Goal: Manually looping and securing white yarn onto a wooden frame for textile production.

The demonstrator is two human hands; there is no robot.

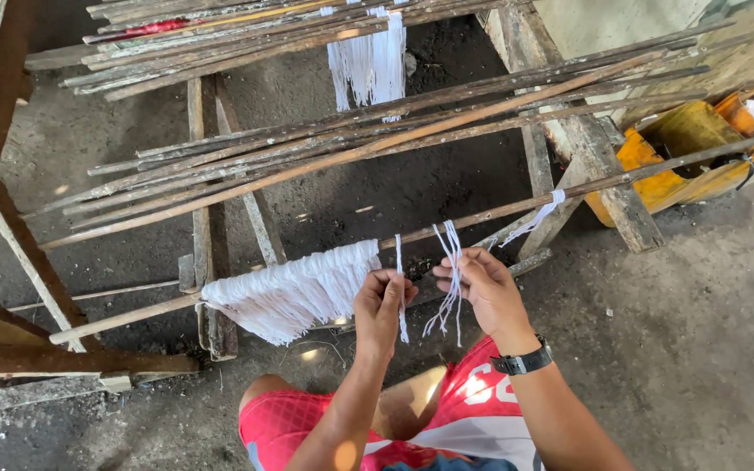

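A long wooden stick lies across a rough wooden rack in front of me. A thick row of white strings hangs from its left part. My left hand pinches one white string that hangs from the stick just right of that row. My right hand holds a small bundle of loose white strings, whose ends dangle below the fingers. A black watch sits on my right wrist. Further right a white tie is knotted on the stick.
A pile of bare wooden sticks rests on the rack behind. More sticks and another bunch of white strings lie further back. Yellow plastic containers stand at the right. Wooden beams rise at the left. The floor is dark concrete.
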